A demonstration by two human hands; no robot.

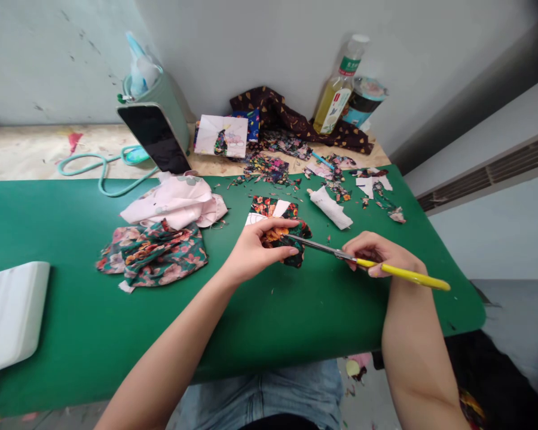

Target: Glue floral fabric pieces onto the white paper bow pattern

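Note:
Between the thumb and fingers of my left hand (260, 246) is a piece of dark floral fabric (301, 232), lying over or joined to a white card with drawn lines and more floral cloth. My right hand (379, 254) is closed around a pair of scissors (403, 273) with yellow handles. The scissor blades point left, and their tips reach the fabric beside my left thumb. Whether the blades are parted is hard to see. To the left lie a crumpled green floral cloth (165, 257) and a pale pink cloth (170, 200).
Fabric scraps (269, 167) litter the table's far side. Behind them stand an oil bottle (341, 89), a cup (363, 101) and a brown cloth (273, 110). A phone (156, 137) leans on a green holder (173, 101). A rolled white piece (330, 208) lies near my hands; a white box (15, 313) sits left.

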